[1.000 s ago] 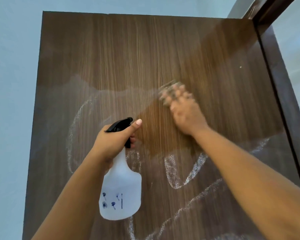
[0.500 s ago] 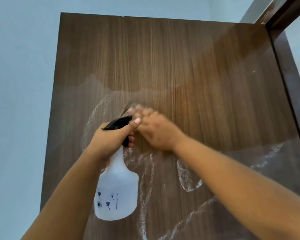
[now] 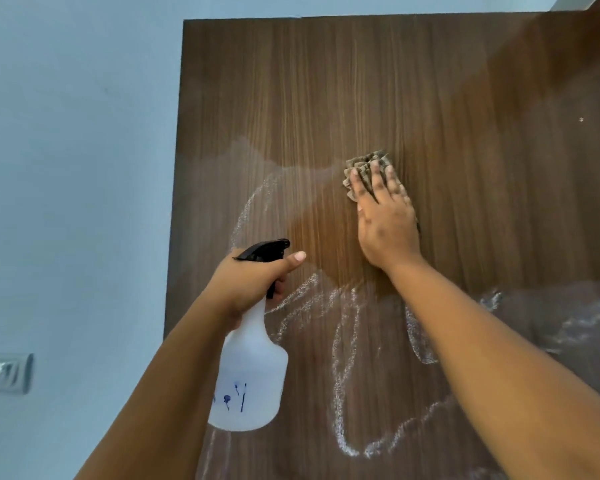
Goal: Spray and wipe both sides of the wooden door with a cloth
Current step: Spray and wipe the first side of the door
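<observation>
Both my hands are up at the wooden door (image 3: 430, 98). My right hand (image 3: 385, 223), fingers flat, presses the cloth (image 3: 364, 164) against the panel, now up and right of where it was half a second ago. My left hand (image 3: 253, 278) still grips the spray bottle (image 3: 250, 375), foam streaks (image 3: 340, 375) below.

Right hand (image 3: 385, 223) presses cloth (image 3: 366, 168) on door (image 3: 465, 98); left hand (image 3: 248, 282) grips bottle (image 3: 250, 375).

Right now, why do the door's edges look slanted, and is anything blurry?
Head view: the wide-angle lens leans the wooden door inward; the wall switch at the left edge is soft; the right hand on the cloth is fairly sharp; warm sheen mid-door.
</observation>
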{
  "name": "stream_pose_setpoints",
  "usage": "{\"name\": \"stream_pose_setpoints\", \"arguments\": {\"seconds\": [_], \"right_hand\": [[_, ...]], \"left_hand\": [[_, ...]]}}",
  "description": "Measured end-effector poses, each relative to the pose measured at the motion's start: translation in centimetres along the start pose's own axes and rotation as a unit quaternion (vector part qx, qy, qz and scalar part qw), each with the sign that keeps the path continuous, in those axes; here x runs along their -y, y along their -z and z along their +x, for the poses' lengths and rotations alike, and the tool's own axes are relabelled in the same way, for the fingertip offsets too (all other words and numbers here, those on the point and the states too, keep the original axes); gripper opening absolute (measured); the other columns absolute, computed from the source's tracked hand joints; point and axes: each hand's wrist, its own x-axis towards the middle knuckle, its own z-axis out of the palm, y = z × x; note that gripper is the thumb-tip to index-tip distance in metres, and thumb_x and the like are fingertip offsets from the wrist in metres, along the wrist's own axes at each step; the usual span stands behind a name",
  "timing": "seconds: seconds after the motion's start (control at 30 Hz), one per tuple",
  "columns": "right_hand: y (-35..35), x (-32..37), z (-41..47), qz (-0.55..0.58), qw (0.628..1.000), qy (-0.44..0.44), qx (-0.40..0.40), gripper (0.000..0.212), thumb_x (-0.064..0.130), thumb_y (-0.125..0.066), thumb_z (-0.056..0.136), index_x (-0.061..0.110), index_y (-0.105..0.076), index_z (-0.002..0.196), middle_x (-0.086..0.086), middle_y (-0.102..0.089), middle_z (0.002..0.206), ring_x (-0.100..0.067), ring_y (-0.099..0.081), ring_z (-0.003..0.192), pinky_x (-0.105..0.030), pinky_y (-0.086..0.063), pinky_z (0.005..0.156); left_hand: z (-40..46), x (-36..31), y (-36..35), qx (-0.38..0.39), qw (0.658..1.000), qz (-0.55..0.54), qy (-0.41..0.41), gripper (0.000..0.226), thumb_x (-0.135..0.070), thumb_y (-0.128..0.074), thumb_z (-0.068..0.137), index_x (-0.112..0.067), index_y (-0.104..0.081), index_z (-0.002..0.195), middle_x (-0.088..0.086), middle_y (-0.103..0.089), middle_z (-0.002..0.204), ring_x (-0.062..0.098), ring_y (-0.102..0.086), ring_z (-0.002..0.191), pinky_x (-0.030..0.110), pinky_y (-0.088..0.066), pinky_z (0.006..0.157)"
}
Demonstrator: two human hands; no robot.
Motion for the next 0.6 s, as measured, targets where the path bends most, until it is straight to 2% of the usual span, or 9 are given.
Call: {"name": "stream_pose_setpoints", "arguments": {"seconds": [0.07, 0.17, 0.3, 0.37, 0.4, 0.43, 0.5, 0.6], "right_hand": [[0.2, -0.5, 0.1, 0.004, 1.0, 0.009, 0.012, 0.054, 0.031, -0.034, 0.102, 0.029, -0.024, 0.155, -0.006, -0.014, 0.163, -0.028, -0.008, 0.151, -0.047, -0.01, 0.122], [0.4, -0.5, 0.3, 0.051, 0.998, 0.008, 0.02, 0.061, 0.051, -0.032, 0.096, 0.032, -0.026, 0.154, -0.003, -0.013, 0.163, -0.025, -0.005, 0.151, -0.046, -0.005, 0.121], [0.1, 0.1, 0.6, 0.088, 0.996, -0.03, -0.009, 0.06, 0.05, -0.022, 0.096, 0.031, -0.031, 0.152, -0.006, -0.019, 0.162, -0.027, -0.008, 0.151, -0.05, -0.01, 0.121], [-0.2, 1.3, 0.6, 0.067, 0.997, -0.047, -0.007, 0.058, 0.048, -0.024, 0.098, 0.031, -0.031, 0.152, -0.009, -0.017, 0.162, -0.03, -0.008, 0.151, -0.05, -0.011, 0.121], [-0.4, 2.4, 0.1, 0.053, 0.998, -0.025, -0.003, 0.056, 0.046, -0.029, 0.098, 0.031, -0.032, 0.152, -0.009, -0.017, 0.162, -0.032, -0.009, 0.15, -0.051, -0.014, 0.12], [-0.8, 3.8, -1.0, 0.041, 0.999, 0.031, 0.003, 0.055, 0.043, -0.034, 0.098, 0.029, -0.034, 0.152, -0.01, -0.019, 0.162, -0.032, -0.011, 0.15, -0.053, -0.019, 0.118], [-2.3, 7.4, -4.4, 0.032, 0.978, 0.206, 0.03, 0.053, 0.037, -0.041, 0.097, 0.025, -0.039, 0.148, -0.011, -0.026, 0.16, -0.033, -0.019, 0.148, -0.054, -0.03, 0.112], [-3.9, 10.2, -8.3, 0.005, 0.903, 0.419, 0.097, 0.051, 0.033, -0.044, 0.096, 0.029, -0.041, 0.147, -0.008, -0.03, 0.158, -0.03, -0.021, 0.148, -0.051, -0.032, 0.113]], "left_hand": [[-0.3, 0.3, 0.4, -0.023, 1.0, 0.007, 0.001, 0.044, -0.044, -0.081, 0.077, -0.007, -0.07, 0.099, 0.007, -0.066, 0.073, 0.015, -0.063, 0.062, 0.032, -0.057, 0.067], [-0.8, 0.4, 1.5, -0.048, 0.999, -0.007, -0.009, 0.049, -0.053, -0.078, 0.072, -0.012, -0.07, 0.098, 0.01, -0.07, 0.079, 0.017, -0.068, 0.07, 0.033, -0.06, 0.072], [-1.2, 0.7, 3.1, -0.025, 1.0, 0.018, 0.004, 0.035, -0.04, -0.078, 0.081, -0.009, -0.066, 0.089, 0.006, -0.064, 0.067, 0.015, -0.061, 0.059, 0.031, -0.056, 0.063], [-1.4, 1.0, 3.6, -0.035, 0.998, 0.042, -0.003, 0.035, -0.04, -0.078, 0.081, -0.007, -0.067, 0.089, 0.005, -0.065, 0.065, 0.015, -0.063, 0.06, 0.031, -0.057, 0.066], [-1.4, 1.1, 3.8, -0.044, 0.998, 0.036, -0.007, 0.036, -0.04, -0.079, 0.08, -0.007, -0.068, 0.09, 0.006, -0.067, 0.067, 0.016, -0.065, 0.062, 0.032, -0.058, 0.068], [-1.4, 1.1, 4.0, -0.052, 0.998, 0.022, -0.007, 0.037, -0.041, -0.079, 0.08, -0.007, -0.069, 0.091, 0.007, -0.069, 0.07, 0.018, -0.066, 0.066, 0.034, -0.059, 0.07], [-1.3, 1.0, 4.6, -0.061, 0.998, -0.012, -0.006, 0.039, -0.042, -0.081, 0.077, -0.007, -0.072, 0.092, 0.01, -0.07, 0.075, 0.02, -0.068, 0.071, 0.042, -0.061, 0.078], [-1.2, 0.8, 5.4, -0.058, 0.998, 0.0, -0.008, 0.047, -0.052, -0.083, 0.067, -0.015, -0.075, 0.096, 0.006, -0.077, 0.086, 0.023, -0.073, 0.086, 0.051, -0.059, 0.09]]}}
